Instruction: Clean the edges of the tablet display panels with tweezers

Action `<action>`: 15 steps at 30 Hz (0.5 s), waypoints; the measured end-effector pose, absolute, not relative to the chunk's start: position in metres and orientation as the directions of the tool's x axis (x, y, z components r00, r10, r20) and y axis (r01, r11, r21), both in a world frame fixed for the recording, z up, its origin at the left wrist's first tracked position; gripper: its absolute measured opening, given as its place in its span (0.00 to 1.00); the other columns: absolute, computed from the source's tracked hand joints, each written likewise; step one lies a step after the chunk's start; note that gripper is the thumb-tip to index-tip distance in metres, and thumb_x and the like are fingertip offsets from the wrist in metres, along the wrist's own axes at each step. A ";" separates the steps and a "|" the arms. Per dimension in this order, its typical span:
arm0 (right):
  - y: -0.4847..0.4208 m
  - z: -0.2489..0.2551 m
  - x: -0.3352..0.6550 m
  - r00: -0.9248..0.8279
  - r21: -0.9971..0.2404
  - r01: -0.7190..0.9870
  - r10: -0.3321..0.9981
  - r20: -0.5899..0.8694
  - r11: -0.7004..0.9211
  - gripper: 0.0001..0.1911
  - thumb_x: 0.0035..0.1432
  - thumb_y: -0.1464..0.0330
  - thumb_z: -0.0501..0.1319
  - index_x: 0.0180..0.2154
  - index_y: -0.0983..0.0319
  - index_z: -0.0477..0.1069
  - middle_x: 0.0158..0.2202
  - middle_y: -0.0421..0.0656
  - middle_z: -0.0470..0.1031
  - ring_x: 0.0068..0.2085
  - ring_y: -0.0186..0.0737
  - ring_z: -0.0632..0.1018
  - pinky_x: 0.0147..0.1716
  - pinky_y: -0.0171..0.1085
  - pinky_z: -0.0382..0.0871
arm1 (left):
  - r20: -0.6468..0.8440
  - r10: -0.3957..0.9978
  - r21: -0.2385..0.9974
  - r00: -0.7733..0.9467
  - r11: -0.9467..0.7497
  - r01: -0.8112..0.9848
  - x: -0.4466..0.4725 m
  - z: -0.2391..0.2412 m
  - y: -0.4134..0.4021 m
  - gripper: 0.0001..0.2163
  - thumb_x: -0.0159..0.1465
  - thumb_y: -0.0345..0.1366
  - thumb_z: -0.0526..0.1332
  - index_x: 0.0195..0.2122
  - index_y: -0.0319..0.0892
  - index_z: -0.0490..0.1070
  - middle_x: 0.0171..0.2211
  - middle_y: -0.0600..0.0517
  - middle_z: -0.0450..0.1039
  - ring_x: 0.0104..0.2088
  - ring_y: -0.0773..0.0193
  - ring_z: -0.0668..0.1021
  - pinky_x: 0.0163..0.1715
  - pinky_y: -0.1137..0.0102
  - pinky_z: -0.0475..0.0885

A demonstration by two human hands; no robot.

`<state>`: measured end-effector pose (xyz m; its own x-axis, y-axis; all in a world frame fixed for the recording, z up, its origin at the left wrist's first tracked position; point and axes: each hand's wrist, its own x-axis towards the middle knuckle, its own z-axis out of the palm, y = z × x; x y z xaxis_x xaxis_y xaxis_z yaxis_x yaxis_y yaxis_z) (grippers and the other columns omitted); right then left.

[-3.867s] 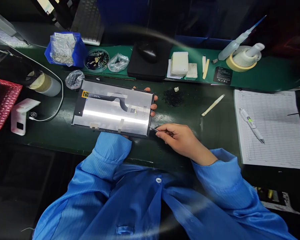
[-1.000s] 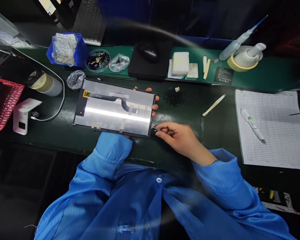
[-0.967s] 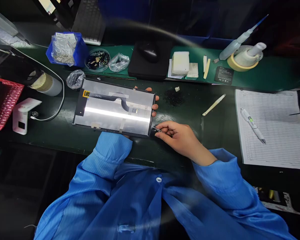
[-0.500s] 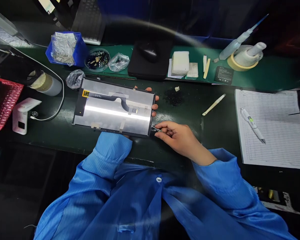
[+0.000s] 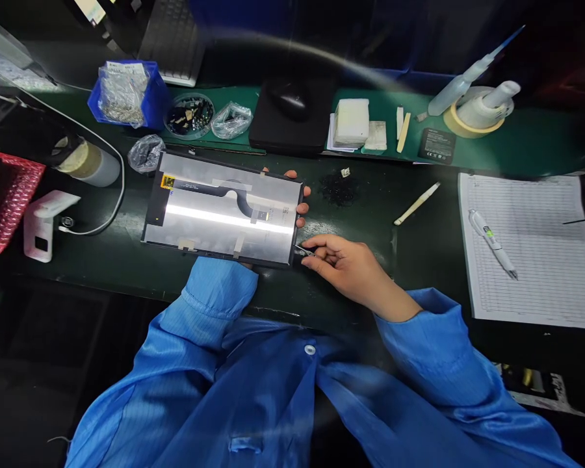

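A tablet screen panel (image 5: 209, 231), silver back facing up, is held above the bench, slightly tilted. My left hand (image 5: 302, 208) supports it from beneath; its fingertips curl round the right edge, and the palm is hidden under the panel. A dark flex cable (image 5: 241, 203) and several small tape pieces lie on the silver back. At the panel's lower right corner, my right hand (image 5: 346, 263) pinches slim metal tweezers (image 5: 304, 251) between thumb and fingers. Their tip meets the edge of the panel there.
Dark crumbs (image 5: 338, 188) and a thin stick (image 5: 416, 203) lie right of the panel. Further right are a paper form (image 5: 541, 260) and a pen (image 5: 492, 244). A blue bin (image 5: 156, 97), a dish of small parts (image 5: 190, 117) and white pads (image 5: 351, 122) line the back. A cable (image 5: 121, 175) curves at left.
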<state>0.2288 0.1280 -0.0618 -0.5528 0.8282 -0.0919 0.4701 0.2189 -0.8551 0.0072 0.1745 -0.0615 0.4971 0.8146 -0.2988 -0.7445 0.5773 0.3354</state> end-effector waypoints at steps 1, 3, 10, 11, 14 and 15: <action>0.127 -0.062 0.229 -0.542 -0.859 0.469 0.835 -0.099 0.203 0.11 0.63 0.62 0.66 0.46 0.58 0.79 0.27 0.37 0.78 0.26 0.35 0.75 0.28 0.35 0.67 | -0.296 0.816 0.334 0.496 0.575 -0.747 0.007 -0.064 0.176 0.28 0.73 0.57 0.38 0.41 0.47 0.72 0.40 0.47 0.76 0.33 0.55 0.73 0.32 0.61 0.68; 0.127 -0.062 0.229 -0.547 -0.861 0.463 0.832 -0.090 0.210 0.09 0.63 0.62 0.66 0.43 0.58 0.80 0.27 0.37 0.78 0.25 0.35 0.74 0.28 0.35 0.66 | -0.293 0.813 0.333 0.503 0.580 -0.744 0.006 -0.067 0.177 0.28 0.73 0.58 0.38 0.41 0.47 0.72 0.40 0.47 0.76 0.33 0.55 0.73 0.33 0.61 0.67; 0.131 -0.057 0.230 -0.616 -0.826 0.460 0.787 -0.032 0.326 0.11 0.70 0.65 0.59 0.39 0.57 0.81 0.32 0.40 0.82 0.33 0.38 0.81 0.35 0.36 0.70 | -0.338 0.803 0.345 0.490 0.591 -0.730 0.008 -0.053 0.174 0.31 0.73 0.58 0.31 0.41 0.46 0.69 0.38 0.47 0.75 0.31 0.56 0.74 0.29 0.62 0.70; 0.131 -0.057 0.230 -0.618 -0.823 0.464 0.785 -0.037 0.327 0.12 0.70 0.65 0.58 0.39 0.57 0.81 0.33 0.40 0.82 0.34 0.39 0.81 0.36 0.37 0.71 | -0.341 0.804 0.345 0.487 0.589 -0.731 0.009 -0.052 0.173 0.31 0.73 0.58 0.30 0.41 0.46 0.68 0.38 0.47 0.75 0.31 0.56 0.74 0.29 0.62 0.70; 0.129 -0.058 0.229 -0.586 -0.837 0.474 0.807 -0.071 0.271 0.09 0.68 0.65 0.61 0.43 0.57 0.80 0.31 0.39 0.82 0.32 0.38 0.81 0.35 0.36 0.71 | -0.321 0.814 0.347 0.485 0.577 -0.740 0.010 -0.056 0.173 0.31 0.73 0.58 0.31 0.43 0.45 0.69 0.38 0.46 0.75 0.32 0.57 0.74 0.31 0.63 0.70; 0.129 -0.058 0.229 -0.568 -0.845 0.474 0.819 -0.078 0.248 0.08 0.66 0.65 0.63 0.44 0.57 0.80 0.30 0.38 0.81 0.30 0.37 0.80 0.33 0.36 0.70 | -0.308 0.821 0.347 0.481 0.568 -0.746 0.009 -0.059 0.173 0.31 0.73 0.58 0.32 0.44 0.45 0.69 0.39 0.46 0.75 0.33 0.57 0.74 0.32 0.63 0.70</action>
